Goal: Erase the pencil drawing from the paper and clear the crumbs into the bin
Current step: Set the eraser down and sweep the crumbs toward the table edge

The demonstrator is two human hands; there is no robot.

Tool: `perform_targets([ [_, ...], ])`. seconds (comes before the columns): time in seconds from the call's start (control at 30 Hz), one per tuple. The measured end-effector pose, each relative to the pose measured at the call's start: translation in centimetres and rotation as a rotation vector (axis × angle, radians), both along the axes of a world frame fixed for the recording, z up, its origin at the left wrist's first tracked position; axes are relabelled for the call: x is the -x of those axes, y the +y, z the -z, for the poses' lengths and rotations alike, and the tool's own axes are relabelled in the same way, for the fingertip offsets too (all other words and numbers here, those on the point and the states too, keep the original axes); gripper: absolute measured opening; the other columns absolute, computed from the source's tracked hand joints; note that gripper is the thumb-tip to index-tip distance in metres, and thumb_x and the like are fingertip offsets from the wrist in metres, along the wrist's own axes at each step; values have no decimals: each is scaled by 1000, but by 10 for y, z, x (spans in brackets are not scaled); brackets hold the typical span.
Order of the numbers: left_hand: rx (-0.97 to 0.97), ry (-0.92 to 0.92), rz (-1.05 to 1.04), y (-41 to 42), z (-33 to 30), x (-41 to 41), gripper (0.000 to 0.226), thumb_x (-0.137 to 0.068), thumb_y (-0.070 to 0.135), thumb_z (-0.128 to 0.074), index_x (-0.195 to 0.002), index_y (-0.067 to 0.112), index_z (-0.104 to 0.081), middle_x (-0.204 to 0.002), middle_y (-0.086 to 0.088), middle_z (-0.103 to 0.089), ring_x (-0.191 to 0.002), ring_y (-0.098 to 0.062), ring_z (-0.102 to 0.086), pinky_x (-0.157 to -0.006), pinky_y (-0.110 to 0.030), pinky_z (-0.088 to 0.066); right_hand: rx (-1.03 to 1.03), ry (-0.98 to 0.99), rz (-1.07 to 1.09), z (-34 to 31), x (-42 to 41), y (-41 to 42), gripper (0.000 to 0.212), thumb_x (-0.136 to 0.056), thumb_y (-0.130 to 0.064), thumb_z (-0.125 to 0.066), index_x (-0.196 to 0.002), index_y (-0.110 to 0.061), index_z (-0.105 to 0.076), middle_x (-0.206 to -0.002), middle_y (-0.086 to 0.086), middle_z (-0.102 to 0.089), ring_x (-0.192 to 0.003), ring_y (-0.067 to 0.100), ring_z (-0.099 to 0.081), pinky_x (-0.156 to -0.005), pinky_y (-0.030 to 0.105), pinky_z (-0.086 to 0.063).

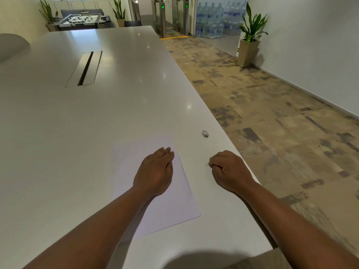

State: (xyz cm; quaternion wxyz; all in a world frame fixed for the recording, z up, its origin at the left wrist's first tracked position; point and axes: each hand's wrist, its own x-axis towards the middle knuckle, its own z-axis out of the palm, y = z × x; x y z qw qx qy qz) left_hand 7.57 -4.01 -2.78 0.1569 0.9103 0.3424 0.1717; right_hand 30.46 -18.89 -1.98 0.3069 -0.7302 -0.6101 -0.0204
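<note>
- A long white table [58, 133] is seen filling the left and centre of the frame.
- A white paper [180, 193] is laid flat at lower centre.
- A small grey eraser [205, 133] is placed just right of centre.
- A metal cable hatch [85, 68] is set flush at upper left.
- Both hands are rested on it at lower centre.

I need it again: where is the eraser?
The eraser lies on the table, beyond the right hand, just past the paper's far right corner.

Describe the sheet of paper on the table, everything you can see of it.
The paper is a plain white sheet, maybe a thin stack, lying flat and turned at an angle near the white table's right edge. No pencil marks show on it. The left hand rests on its upper right part, fingers reaching its right edge. The forearm crosses its lower left part.
</note>
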Motion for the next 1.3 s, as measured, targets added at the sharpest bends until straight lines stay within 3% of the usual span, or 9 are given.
perform_targets([
  [0.17,-15,-3,6,0,0,0,49,-101,29,-34,-142,17,-59,-154,-3,-50,-147,-21,-40,-118,-41,-34,-31,-63,-155,4,-2,2,19,-92,-1,-74,-105,-12,-83,-115,3,-78,-110,21,-67,-91,30,-54],
  [0.37,-18,-5,3,-2,-1,0,50,-102,30,-33,-142,17,-58,-154,-3,-50,-147,-21,-39,-119,-40,-33,6,-56,12,7,-6,1,20,-80,11,-68,-80,-6,-79,-102,5,-80,-98,31,-73,-83,33,-57],
  [0.5,-20,-3,1,-2,-1,0,49,-102,29,-34,-142,17,-58,-154,-3,-50,-147,-21,-40,-118,-40,-33,81,19,-46,-4,1,3,40,-98,-13,-50,-128,-9,-75,-138,4,-70,-129,20,-62,-110,27,-42],
  [0.57,-20,0,2,-2,-1,0,49,-102,29,-34,-142,17,-59,-153,-3,-51,-146,-22,-40,-118,-40,-34,131,-19,-135,-7,0,6,44,-99,-12,-47,-136,-11,-70,-144,3,-66,-136,19,-58,-115,25,-34],
  [0.67,-16,8,0,-1,-2,-1,50,-101,30,-33,-143,17,-58,-154,-3,-50,-147,-21,-40,-119,-40,-34,123,10,-99,-4,-1,6,35,-96,-6,-53,-117,-9,-80,-128,5,-76,-127,26,-66,-110,34,-47],
  [0.73,-15,12,-1,-1,-2,-1,51,-101,31,-32,-143,17,-58,-154,-2,-49,-147,-21,-39,-119,-40,-33,67,41,-18,-3,-1,3,28,-89,-3,-52,-91,-8,-80,-101,5,-80,-102,27,-72,-90,41,-60],
  [0.8,-15,12,-4,-1,-1,-1,52,-101,32,-31,-144,18,-57,-155,-2,-49,-147,-20,-39,-119,-40,-33,11,48,16,-3,-1,-1,26,-83,0,-50,-80,-10,-73,-82,0,-74,-81,24,-67,-72,43,-58],
  [1.1,-50,25,-2,-1,1,-1,49,-102,31,-33,-141,17,-60,-152,-3,-52,-145,-22,-43,-116,-43,-37,-56,82,163,-2,-2,3,27,-85,-1,-56,-98,-9,-79,-96,2,-80,-92,28,-73,-81,29,-50],
  [1.3,-54,33,-10,-4,-1,-2,48,-101,30,-35,-140,17,-60,-150,-3,-54,-143,-22,-45,-115,-44,-39,-15,162,158,-4,-3,6,33,-81,-4,-46,-93,-11,-76,-93,1,-78,-90,28,-70,-80,35,-53],
])
